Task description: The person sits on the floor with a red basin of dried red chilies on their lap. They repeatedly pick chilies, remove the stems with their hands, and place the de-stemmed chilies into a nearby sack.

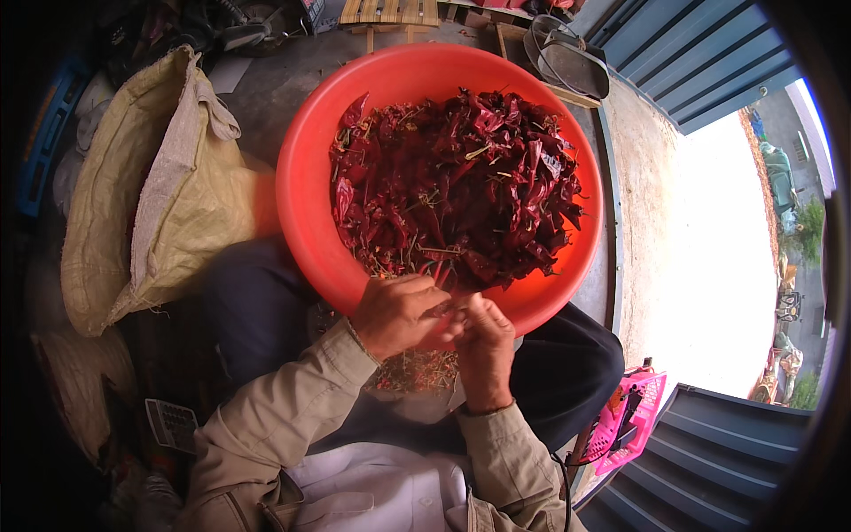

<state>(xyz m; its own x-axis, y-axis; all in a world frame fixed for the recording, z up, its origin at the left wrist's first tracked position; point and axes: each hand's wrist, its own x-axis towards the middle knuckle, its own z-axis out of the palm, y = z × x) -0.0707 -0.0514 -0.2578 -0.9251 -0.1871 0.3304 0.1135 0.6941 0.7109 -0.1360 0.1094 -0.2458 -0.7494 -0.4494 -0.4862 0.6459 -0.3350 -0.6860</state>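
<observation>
A large red plastic basin (439, 58) stands before me, holding a heap of dried red chili peppers (459, 179) with stems and bits among them. Over the basin's near rim my left hand (399, 312) has its fingers closed on a dried red chili pepper (439, 310). Close against it, my right hand (485, 326) pinches with thumb and fingers at the pepper's right end; what lies between those fingertips is too small and blurred to tell. Stems and red scraps (419, 371) lie below the near rim, between my legs.
An open woven sack (206, 199) stands to the left of the basin. A metal scoop-like pan (575, 66) lies beyond it at the back right, near a wooden slatted stool (389, 12). At the lower right is a pink plastic basket (638, 425), beside an open doorway.
</observation>
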